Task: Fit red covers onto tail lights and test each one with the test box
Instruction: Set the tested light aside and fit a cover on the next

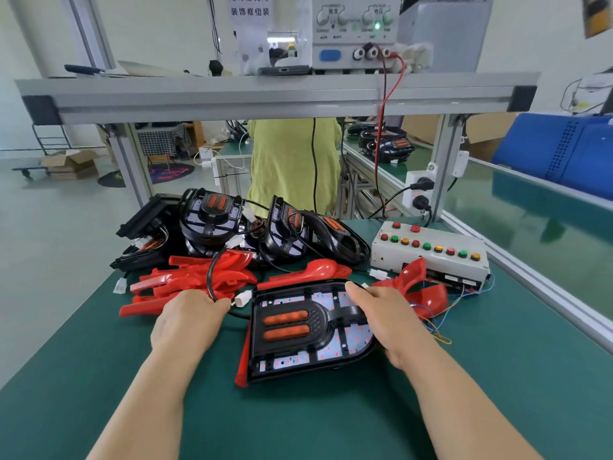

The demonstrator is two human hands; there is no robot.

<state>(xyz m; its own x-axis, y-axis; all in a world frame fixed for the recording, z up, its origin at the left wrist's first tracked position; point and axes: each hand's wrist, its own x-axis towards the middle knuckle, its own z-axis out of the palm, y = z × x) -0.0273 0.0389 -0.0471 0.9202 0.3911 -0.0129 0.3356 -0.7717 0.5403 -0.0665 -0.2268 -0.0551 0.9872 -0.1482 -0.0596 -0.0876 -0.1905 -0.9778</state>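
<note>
A black tail light (pixel 298 330) with two orange bars and small red LED dots lies on the green table, with a red cover edge (pixel 243 363) showing under its left side. My right hand (pixel 384 327) grips the light's right rim. My left hand (pixel 190 323) holds its black cable (pixel 212 277) just behind the white connector (pixel 243 298). Several loose red covers (pixel 195 283) are piled behind my left hand. The white test box (pixel 428 257) with coloured buttons stands at the right rear.
A heap of black tail lights (pixel 252 227) fills the table's back. More red covers (pixel 421 287) and thin loose wires (pixel 438 327) lie beside the test box. A power supply (pixel 355 28) sits on the aluminium shelf above. A person in a green top (pixel 292 164) stands beyond the bench.
</note>
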